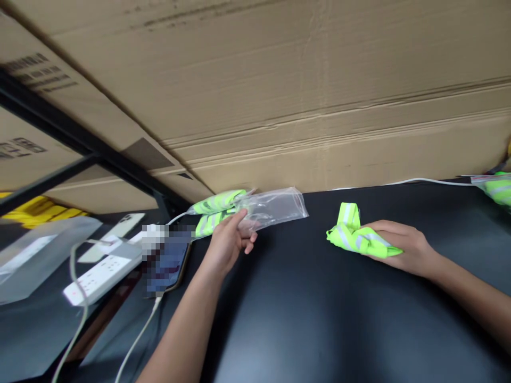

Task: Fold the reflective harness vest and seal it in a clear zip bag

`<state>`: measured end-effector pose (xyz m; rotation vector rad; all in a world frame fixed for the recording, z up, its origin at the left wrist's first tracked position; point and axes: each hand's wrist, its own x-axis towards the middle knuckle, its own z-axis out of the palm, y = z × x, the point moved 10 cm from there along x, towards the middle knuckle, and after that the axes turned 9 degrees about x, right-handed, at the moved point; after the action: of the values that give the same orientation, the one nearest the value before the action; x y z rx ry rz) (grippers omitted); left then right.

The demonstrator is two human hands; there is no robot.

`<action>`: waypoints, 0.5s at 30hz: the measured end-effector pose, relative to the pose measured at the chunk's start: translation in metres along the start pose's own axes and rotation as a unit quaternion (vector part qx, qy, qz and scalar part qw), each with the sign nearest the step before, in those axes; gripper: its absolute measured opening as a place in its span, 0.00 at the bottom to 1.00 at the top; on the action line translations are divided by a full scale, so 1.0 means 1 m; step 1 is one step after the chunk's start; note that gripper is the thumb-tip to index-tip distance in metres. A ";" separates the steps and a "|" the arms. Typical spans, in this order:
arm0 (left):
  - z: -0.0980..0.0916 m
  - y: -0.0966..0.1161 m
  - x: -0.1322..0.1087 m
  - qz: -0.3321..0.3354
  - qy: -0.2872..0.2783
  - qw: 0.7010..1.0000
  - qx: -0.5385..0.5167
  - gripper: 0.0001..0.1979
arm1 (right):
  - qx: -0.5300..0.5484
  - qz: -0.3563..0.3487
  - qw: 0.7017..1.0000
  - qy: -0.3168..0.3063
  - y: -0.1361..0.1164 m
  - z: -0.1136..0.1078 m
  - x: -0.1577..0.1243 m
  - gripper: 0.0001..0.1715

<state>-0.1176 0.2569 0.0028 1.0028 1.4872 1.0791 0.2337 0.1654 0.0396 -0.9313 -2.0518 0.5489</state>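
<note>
My left hand [227, 242] grips a clear plastic bag [273, 208] near its middle, and the bag stretches out to the right of the hand. A folded neon-yellow reflective vest [215, 207] lies at the bag's left end, and I cannot tell how far it is inside. My right hand [403, 247] closes around another neon-yellow reflective vest [357, 236], folded with silver stripes, over the black tabletop [319, 319]. A bagged neon vest [495, 189] sits at the far right edge.
Behind the table stands a large cardboard sheet [279, 96]. To the left are a white power strip [101, 279], a pixelated phone [170, 260], white cables [139, 330], a clear plastic sheet [35, 255], a black metal frame bar [75, 127] and something yellow [40, 210].
</note>
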 end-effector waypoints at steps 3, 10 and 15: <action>-0.013 0.007 -0.002 0.047 0.055 0.996 0.057 0.22 | -0.045 -0.058 0.996 -0.053 -0.007 0.012 0.001 0.22; 0.018 0.060 -0.081 0.333 0.232 0.809 0.425 0.27 | -0.104 -0.098 0.980 -0.138 -0.009 0.031 0.000 0.34; 0.132 0.021 -0.120 0.446 -0.153 0.772 0.426 0.31 | -0.021 -0.040 0.989 -0.144 -0.005 0.037 -0.003 0.52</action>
<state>0.0322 0.1649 0.0396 2.5832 1.1898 0.7142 0.2030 0.1577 0.0203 -0.8283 -2.3563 0.6295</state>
